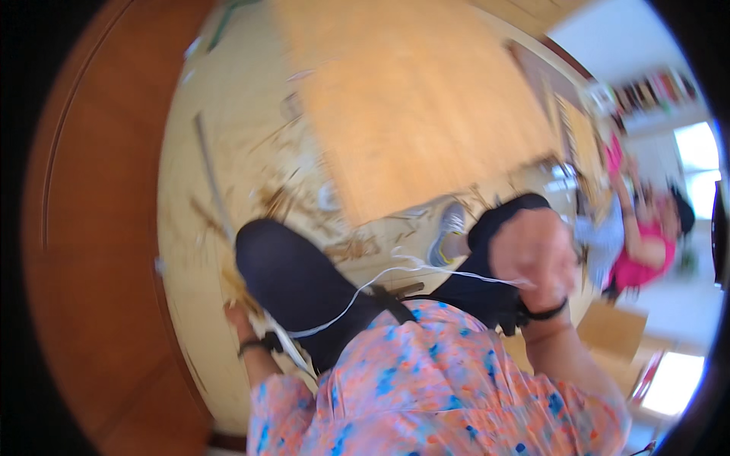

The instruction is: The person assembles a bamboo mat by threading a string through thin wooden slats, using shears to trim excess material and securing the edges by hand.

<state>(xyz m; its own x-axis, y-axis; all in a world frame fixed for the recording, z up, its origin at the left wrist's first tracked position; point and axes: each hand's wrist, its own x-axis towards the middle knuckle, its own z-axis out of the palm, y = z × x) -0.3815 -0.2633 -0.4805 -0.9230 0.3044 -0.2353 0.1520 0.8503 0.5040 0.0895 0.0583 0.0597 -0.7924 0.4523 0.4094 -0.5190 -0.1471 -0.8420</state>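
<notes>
My right hand point(534, 257) is raised over my right knee, its fingers curled round one end of a thin white string point(395, 268). From there the string sags across my lap to the left and reaches a white strip point(285, 338) beside my left wrist. Low at the left, outside my left knee, is my left hand point(239, 318), next to some tan strips point(237, 285). Blur and the small visible part of that hand hide how its fingers lie. A large light-brown board point(426, 99) covers the floor ahead of me.
Thin brown strips and scraps point(277, 201) litter the pale floor left of the board. A long grey strip point(211, 171) lies there too, near a brown wooden panel point(106, 228). Another person in pink point(646, 251) is at the right, by a cardboard box point(612, 330).
</notes>
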